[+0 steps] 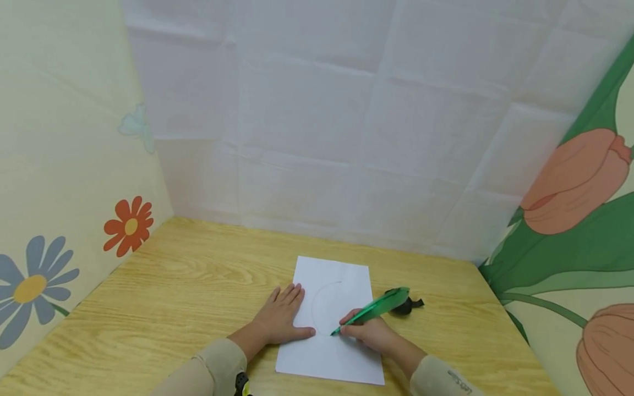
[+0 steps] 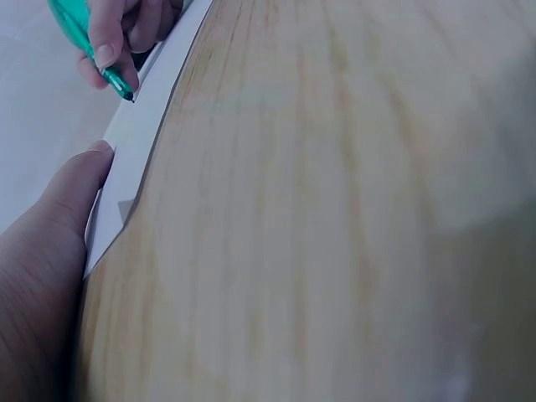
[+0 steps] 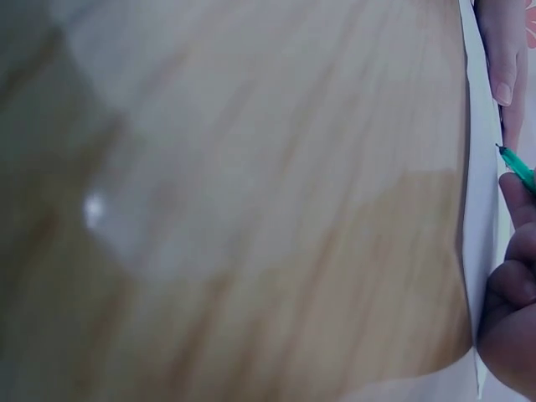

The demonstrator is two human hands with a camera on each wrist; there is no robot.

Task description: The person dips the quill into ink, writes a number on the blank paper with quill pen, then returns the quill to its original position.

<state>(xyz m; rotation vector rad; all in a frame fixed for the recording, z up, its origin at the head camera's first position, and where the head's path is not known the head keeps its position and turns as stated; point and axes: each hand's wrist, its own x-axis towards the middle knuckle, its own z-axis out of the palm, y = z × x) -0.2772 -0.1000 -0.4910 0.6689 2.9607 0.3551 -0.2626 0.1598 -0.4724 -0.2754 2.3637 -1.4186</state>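
A white sheet of paper (image 1: pixel 329 360) lies on the wooden table, with a thin curved line drawn on it like the left part of a circle. My right hand (image 1: pixel 371 334) pinches a green feather pen (image 1: pixel 381 306), its tip at the lower end of that curve. In the left wrist view the dark point of the pen (image 2: pixel 117 82) meets the paper. My left hand (image 1: pixel 282 319) lies flat with spread fingers over the sheet's left edge, the thumb (image 2: pixel 84 180) pointing toward the pen.
Behind the feather, to the right of the paper, sits a small black object (image 1: pixel 403 307), partly covered. The wooden table (image 1: pixel 198 275) ends at a white cloth backdrop (image 1: pixel 307 121). Flower-patterned panels (image 1: pixel 59 181) flank it on both sides.
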